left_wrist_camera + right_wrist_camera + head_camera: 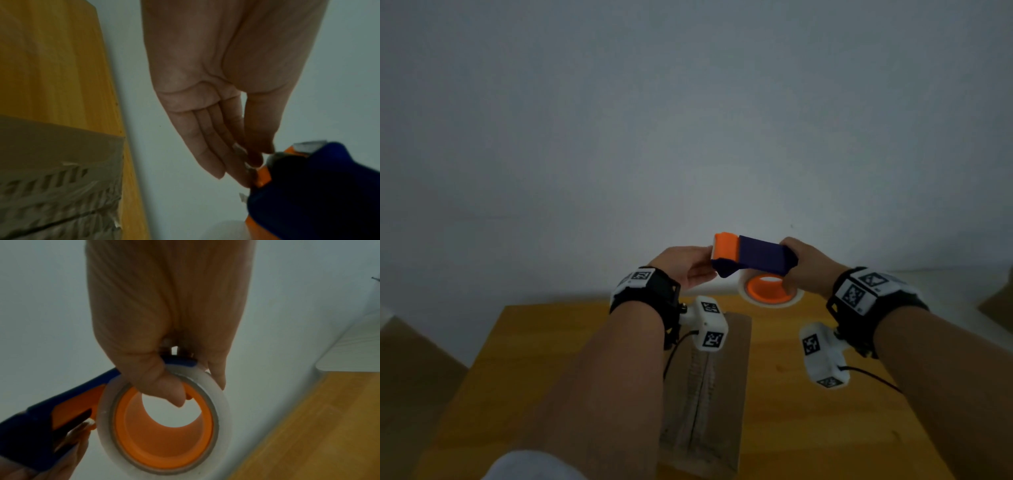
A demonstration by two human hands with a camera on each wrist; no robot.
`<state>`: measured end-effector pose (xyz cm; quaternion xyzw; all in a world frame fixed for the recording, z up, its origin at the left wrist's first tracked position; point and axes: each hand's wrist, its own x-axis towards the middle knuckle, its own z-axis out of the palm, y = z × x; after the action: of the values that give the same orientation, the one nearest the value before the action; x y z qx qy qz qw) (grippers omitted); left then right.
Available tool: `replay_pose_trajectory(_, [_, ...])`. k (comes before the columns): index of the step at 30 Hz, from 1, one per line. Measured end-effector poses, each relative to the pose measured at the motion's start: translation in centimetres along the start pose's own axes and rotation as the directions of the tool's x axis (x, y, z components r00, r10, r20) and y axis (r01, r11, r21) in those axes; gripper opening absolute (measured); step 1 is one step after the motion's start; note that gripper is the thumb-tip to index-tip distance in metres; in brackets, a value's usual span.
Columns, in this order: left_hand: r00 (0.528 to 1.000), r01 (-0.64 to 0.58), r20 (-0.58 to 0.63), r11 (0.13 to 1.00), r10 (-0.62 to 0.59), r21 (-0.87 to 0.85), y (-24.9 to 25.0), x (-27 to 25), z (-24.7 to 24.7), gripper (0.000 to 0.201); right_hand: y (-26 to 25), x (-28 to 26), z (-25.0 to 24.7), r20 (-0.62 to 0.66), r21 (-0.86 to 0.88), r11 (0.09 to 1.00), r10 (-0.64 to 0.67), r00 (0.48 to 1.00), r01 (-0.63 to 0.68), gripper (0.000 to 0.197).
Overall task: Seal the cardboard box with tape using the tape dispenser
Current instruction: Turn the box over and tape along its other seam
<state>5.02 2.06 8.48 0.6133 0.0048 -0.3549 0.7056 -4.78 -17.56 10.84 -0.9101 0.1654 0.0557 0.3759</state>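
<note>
A blue and orange tape dispenser (760,257) hangs in the air beyond the far edge of the wooden table (808,428). My right hand (804,267) grips its rear; in the right wrist view the thumb of that hand (197,389) hooks into the orange core of the clear tape roll (107,418). My left hand (688,265) meets the dispenser's orange front end. In the left wrist view, its thumb and fingertips (252,162) pinch what looks like the tape end at the dispenser (318,186) mouth. The cardboard box (709,394) lies on the table under my left forearm, its centre seam showing torn paper (57,178).
A plain white wall fills the space behind the table. Brown cardboard shapes stand beside the table at the left (414,377) and far right (996,308). A white ledge (349,353) runs along the wall past the table's right end.
</note>
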Motion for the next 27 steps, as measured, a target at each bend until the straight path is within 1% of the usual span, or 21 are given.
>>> replay_pose_trajectory(1, [1.0, 0.004, 0.008, 1.0, -0.004, 0.003, -0.1, 0.1, -0.1, 0.012, 0.0, 0.0, 0.0, 0.0, 0.0, 1.0, 0.0, 1.0, 0.0, 0.042])
replay_pose_trajectory(3, [1.0, 0.021, 0.01, 1.0, -0.021, 0.019, -0.1, 0.2, -0.3, 0.021, -0.2, 0.0, 0.1, -0.005, 0.001, 1.0, -0.003, 1.0, 0.003, 0.042])
replay_pose_trajectory(5, [0.997, 0.07, -0.039, 0.997, -0.068, 0.033, 0.0, 0.5, -0.4, 0.025, -0.3, -0.1, 0.2, -0.008, -0.003, 1.0, -0.009, 1.0, 0.009, 0.041])
replay_pose_trajectory(7, [0.988, 0.14, -0.065, 0.989, -0.137, 0.038, -0.1, 0.5, -0.4, 0.013, -0.3, -0.1, 0.3, -0.011, -0.008, 1.0, -0.012, 1.0, 0.012, 0.042])
replay_pose_trajectory(9, [0.983, 0.167, -0.081, 0.986, -0.164, 0.028, -0.1, 0.7, -0.5, 0.003, -0.4, -0.1, 0.4, -0.018, -0.02, 1.0, -0.017, 1.0, 0.017, 0.042])
replay_pose_trajectory(10, [0.983, 0.167, -0.089, 0.985, -0.162, 0.05, -0.1, 0.9, -0.6, 0.006, -0.4, -0.2, 0.4, -0.016, -0.035, 0.999, -0.019, 1.0, 0.019, 0.041])
replay_pose_trajectory(13, [0.974, 0.217, -0.122, 0.946, -0.192, 0.241, -0.4, 1.0, -0.6, 0.018, -0.4, -0.7, 0.3, 0.016, -0.122, 0.992, -0.013, 1.0, 0.015, 0.042])
replay_pose_trajectory(14, [0.971, 0.225, -0.146, 0.934, -0.191, 0.277, -0.7, 1.0, -0.6, 0.023, -0.4, -0.9, 0.3, 0.029, -0.155, 0.988, -0.006, 1.0, 0.01, 0.043])
replay_pose_trajectory(16, [0.968, 0.223, -0.177, 0.932, -0.178, 0.285, -1.5, 0.9, -0.9, 0.029, -0.6, -1.5, 0.3, 0.065, -0.217, 0.976, -0.008, 0.998, 0.022, 0.044])
replay_pose_trajectory(19, [0.962, 0.208, -0.235, 0.931, -0.139, 0.301, -2.4, 1.0, -1.7, 0.026, -0.7, -2.1, 0.5, 0.098, -0.302, 0.951, -0.029, 0.995, 0.058, 0.041])
replay_pose_trajectory(23, [0.959, 0.225, -0.245, 0.907, -0.142, 0.355, -2.8, 0.7, -3.3, 0.029, -0.1, -3.3, -0.2, 0.105, -0.441, 0.897, 0.008, 0.994, 0.039, 0.034])
replay_pose_trajectory(25, [0.953, 0.201, -0.289, 0.903, -0.09, 0.381, -3.3, 0.7, -4.0, 0.022, 0.5, -4.0, -0.6, 0.108, -0.521, 0.854, 0.041, 0.993, 0.021, 0.028])
replay_pose_trajectory(27, [0.957, 0.158, -0.289, 0.893, -0.034, 0.42, -3.7, 0.6, -4.1, 0.014, 1.1, -4.1, -0.6, 0.108, -0.599, 0.8, 0.074, 0.991, 0.005, 0.019])
